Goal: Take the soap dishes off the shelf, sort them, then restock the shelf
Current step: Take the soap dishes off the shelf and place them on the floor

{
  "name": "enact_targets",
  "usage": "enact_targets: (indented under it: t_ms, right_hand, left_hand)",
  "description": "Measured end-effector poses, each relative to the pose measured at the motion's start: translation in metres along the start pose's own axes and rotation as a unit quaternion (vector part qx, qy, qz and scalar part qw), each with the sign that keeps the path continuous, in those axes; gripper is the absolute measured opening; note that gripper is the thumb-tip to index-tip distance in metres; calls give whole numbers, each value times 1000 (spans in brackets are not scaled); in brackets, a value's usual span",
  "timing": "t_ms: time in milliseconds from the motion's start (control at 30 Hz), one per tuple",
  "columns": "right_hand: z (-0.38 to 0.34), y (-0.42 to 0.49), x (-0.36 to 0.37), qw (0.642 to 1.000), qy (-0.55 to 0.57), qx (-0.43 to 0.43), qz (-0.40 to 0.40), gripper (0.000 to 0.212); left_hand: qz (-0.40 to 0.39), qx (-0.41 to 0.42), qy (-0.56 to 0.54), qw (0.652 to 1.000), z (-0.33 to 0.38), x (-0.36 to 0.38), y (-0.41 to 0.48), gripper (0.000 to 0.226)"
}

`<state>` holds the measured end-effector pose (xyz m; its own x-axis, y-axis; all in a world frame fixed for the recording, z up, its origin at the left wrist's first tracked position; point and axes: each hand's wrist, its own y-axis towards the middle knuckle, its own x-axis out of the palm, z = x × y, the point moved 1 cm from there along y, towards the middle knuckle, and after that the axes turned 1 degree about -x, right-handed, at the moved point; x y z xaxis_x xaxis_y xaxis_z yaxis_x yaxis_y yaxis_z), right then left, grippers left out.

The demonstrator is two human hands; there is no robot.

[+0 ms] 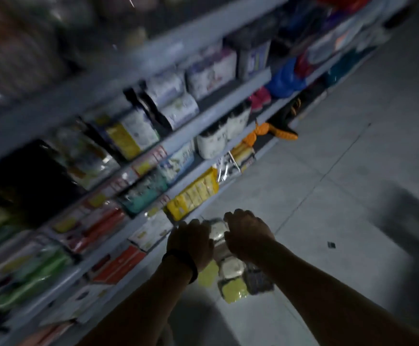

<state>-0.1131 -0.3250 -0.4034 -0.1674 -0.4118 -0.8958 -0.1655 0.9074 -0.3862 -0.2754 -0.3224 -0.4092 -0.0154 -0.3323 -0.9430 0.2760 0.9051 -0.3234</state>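
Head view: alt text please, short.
Two bare hands, left and right, reach down to wrapped soap dishes lying in a pile on the grey floor beside a stocked store shelf. The picture is dim and blurred.

shelf (138, 58) goods – motion-blurred | fingers (235, 216) – curled, grip unclear

Dim, motion-blurred, edges warped.

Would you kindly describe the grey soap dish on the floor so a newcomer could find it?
Start at the tiled floor beside the shelving, where wrapped soap dishes lie below both hands. The grey soap dish sits at the cluster's right edge. Its neighbours are cream or yellow; it alone is dark and speckled.
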Motion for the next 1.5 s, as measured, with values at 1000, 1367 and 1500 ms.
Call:
enact_targets:
  t_ms: [1000,1367,1500]
  right_hand:
    - [-248,9,-305,888,444,-67,102,22]
    - [-290,53,-339,839,542,2,40,46]
    - [-292,64,-338,823,567,13,37,46]
  left_hand:
    - [280,-202,-409,844,-155,-328,-121,110]
    - [342,-188,-572,721,-188,-313,-69,115]
    - [345,-191,-632,667,-174,-326,-76,111]
